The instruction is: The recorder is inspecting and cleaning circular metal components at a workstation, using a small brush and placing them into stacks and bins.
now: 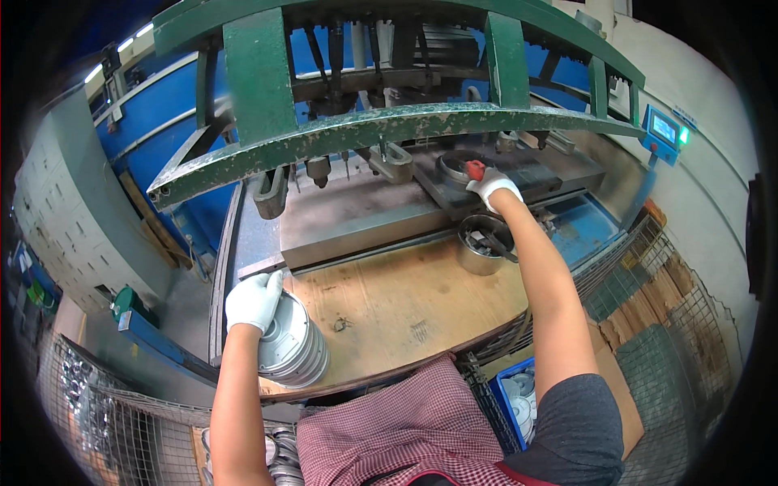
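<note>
Nearest: red-and-white checked apron across the person's lap. To its right, a blue crate with pale round parts inside. Near left, a wire basket, more round metal parts beside it.

Left arm: enters from the near edge, forearm running almost straight away from the body, sleeve not visible. Left hand, white-gloved, sits at the far left rim of a stack of silver discs; back of hand up, thumb side toward the right. Fingertips partly hidden; cannot tell whether it grips the top disc or only rests there. Stack stands on the near left part of the wooden desk, leaning slightly.

Right arm: dark grey short sleeve at near right, arm stretched well forward and angled leftward, reaching much farther than the left. It passes just right of a metal pot at the desk's far right; dark handle, grey pieces inside.

Right hand, also white-gloved, fingers closed around a small red item, exact kind unclear. Item held at the right side of a dark round die, on the machine's steel bed.

Farther: heavy green frame, paint chipped, spanning above the bed. Far right, a blue control panel, screen lit. Far left, a pale grey cabinet.
</note>
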{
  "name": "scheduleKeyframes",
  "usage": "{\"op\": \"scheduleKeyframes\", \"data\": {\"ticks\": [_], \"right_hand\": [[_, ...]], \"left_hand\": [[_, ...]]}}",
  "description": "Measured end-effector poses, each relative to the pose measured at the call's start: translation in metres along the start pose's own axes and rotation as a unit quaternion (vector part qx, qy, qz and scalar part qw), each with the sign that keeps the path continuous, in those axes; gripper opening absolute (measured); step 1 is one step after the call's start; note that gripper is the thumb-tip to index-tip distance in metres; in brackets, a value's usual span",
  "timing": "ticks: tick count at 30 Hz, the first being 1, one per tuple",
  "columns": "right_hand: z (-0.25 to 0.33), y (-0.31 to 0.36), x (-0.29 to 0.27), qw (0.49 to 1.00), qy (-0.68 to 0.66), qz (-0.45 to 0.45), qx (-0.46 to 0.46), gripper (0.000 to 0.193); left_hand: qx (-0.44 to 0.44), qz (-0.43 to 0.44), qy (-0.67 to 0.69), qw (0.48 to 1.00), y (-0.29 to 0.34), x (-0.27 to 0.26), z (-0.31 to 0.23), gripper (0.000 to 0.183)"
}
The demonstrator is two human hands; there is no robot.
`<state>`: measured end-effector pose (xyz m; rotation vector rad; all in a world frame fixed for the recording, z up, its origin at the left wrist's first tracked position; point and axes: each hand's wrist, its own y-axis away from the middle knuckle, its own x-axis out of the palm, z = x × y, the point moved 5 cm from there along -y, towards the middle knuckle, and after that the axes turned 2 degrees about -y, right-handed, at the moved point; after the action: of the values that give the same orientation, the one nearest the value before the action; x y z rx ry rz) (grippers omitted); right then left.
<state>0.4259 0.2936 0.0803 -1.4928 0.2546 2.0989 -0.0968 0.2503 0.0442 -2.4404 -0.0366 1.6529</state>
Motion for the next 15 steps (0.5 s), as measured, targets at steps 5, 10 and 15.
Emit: {"op": "scheduleKeyframes", "data": {"ticks": [5, 10, 15], "right_hand": [[-0.012, 0.009, -0.011, 0.998, 0.009, -0.056, 0.039, 0.055], [-0.014, 0.023, -0.016, 0.998, 0.004, -0.05, 0.045, 0.055], [-0.008, 0.069, -0.012, 0.999, -0.042, -0.026, 0.007, 0.054]], "left_hand": [[0.016, -0.02, -0.021, 0.999, 0.001, 0.002, 0.001, 0.048], [0.019, -0.022, -0.01, 1.0, -0.002, 0.003, 0.0, 0.048], [0.009, -0.017, 0.009, 1.0, 0.0, 0.005, 0.006, 0.048]]}}
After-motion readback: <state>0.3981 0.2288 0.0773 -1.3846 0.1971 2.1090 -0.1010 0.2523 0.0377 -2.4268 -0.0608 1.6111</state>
